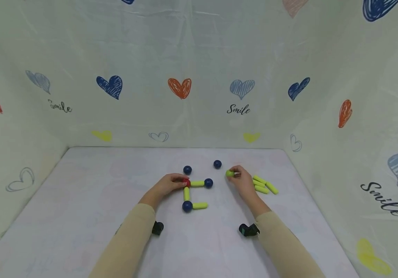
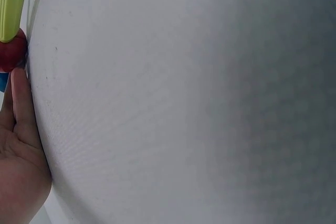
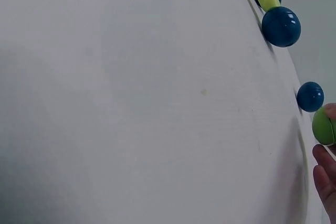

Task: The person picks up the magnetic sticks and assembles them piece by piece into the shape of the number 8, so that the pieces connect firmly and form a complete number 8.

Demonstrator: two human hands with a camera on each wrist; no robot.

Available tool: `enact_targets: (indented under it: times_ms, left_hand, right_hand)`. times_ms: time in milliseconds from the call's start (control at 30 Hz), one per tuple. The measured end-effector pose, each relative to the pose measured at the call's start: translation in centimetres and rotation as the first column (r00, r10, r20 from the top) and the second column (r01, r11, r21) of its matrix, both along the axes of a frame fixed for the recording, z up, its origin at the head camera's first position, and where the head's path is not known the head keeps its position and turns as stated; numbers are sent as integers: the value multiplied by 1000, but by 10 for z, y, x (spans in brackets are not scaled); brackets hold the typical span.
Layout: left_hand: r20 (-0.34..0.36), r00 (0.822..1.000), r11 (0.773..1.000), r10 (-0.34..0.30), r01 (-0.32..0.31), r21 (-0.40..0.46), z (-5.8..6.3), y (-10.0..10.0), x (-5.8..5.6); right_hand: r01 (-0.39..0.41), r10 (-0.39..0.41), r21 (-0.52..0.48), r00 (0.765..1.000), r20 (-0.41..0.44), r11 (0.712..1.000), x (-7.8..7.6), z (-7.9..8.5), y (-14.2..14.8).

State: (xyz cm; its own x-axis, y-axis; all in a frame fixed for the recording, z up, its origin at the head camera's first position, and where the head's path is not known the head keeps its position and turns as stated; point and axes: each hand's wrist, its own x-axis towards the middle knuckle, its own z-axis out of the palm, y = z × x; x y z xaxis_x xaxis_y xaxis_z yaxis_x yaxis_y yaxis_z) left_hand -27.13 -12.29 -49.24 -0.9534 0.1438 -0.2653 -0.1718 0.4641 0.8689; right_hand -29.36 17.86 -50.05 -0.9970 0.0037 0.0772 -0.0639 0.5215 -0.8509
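Note:
My left hand (image 1: 168,185) pinches a red ball (image 1: 186,182) at the corner of a small frame of balls and rods. From that ball a yellow-green rod (image 1: 197,183) leads right to a dark blue ball (image 1: 208,183). Another rod (image 1: 186,194) comes toward me to a second blue ball (image 1: 187,206), which carries a rod (image 1: 200,205) with a free right end. My right hand (image 1: 243,183) holds a green ball (image 3: 323,126) between thumb and fingers, right of the frame. In the left wrist view the fingers (image 2: 22,95) meet the red ball.
Two loose blue balls, one (image 1: 187,170) behind the red ball and one (image 1: 217,164) farther right, lie on the white table (image 1: 115,166). Several loose yellow-green rods (image 1: 261,189) lie right of my right hand. A heart-printed curtain (image 1: 205,50) encloses the back and sides.

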Motion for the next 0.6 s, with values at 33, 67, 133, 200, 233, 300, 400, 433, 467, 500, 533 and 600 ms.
enact_targets:
  times_ms: [33,67,133,200,233,300,400,433,467,500,533,600]
  left_hand:
    - [-1,1000,1000,-1,1,-2,0,0,0]
    - [-3,1000,1000,-3,3,-3,0,0,0]
    - [2,1000,1000,-1,1,3,0,0,0]
    - [5,1000,1000,-4,4,2,0,1,0]
    - [4,1000,1000,-7,6,2,-1,1,-1]
    - [8,1000,1000,-4,4,2,-2,1,-2]
    - [0,1000,1000,-8,8,-4,-4,0,-3]
    - [-2,1000,1000,-8,8,-5,-4,0,-3]
    - [-2,1000,1000,-7,7,-5,-4,0,-3]
    - [-3,1000,1000,-9,9,-4,-4,-1,-3]
    - [-3,1000,1000,-11,11,-2,-4,-1,-4]
    - [0,1000,1000,-13,13,4,-4,-1,-3]
  right_hand:
    - [-5,5,-1,1000,8,1000,2,1,0]
    - [-12,12,2,1000,13,1000,4,1,0]
    - [-25,25,5,999,22,1000,9,2,0]
    - [-34,34,11,999,31,999,14,3,0]
    - [-37,36,12,999,35,999,16,3,0]
    - [-47,46,14,998,36,999,20,4,-1]
    - [-62,62,13,997,40,998,25,4,-2]
    - [-68,68,11,997,41,998,27,5,-2]
    - [-73,72,8,997,42,997,28,5,-2]
    - [-77,77,5,996,44,997,30,5,-3]
    - [-80,80,2,996,47,997,31,6,-3]
    - [-84,84,-2,995,52,996,34,7,-5]
